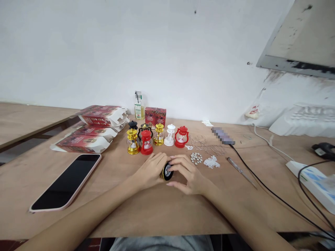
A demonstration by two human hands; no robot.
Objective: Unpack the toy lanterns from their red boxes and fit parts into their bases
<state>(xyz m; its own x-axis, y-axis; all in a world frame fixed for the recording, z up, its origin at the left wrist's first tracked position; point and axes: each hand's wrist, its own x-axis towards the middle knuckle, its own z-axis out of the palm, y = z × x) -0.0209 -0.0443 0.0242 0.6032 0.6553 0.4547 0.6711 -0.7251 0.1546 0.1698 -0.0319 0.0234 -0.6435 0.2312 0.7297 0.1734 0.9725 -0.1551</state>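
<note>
My left hand (153,170) is closed around a small lantern (167,170), tipped so its black underside with a gold edge faces me. A pale round recess shows in that base. The fingertips of my right hand (187,174) touch the base, while its thumb stands apart below; whether a small part lies under the fingertips is hidden. Just beyond my hands stand a red lantern (146,143), a gold lantern (133,142), a white lantern (170,135) and several others. Right of them lie button cells (196,158) and small white plastic pieces (211,161).
A phone (68,183) lies at left, below red printed boxes (86,137). Wire handles (206,144) and a screwdriver (242,172) lie at right, near a black cable (264,197) and a power strip (311,184). A bottle (138,108) stands by the wall.
</note>
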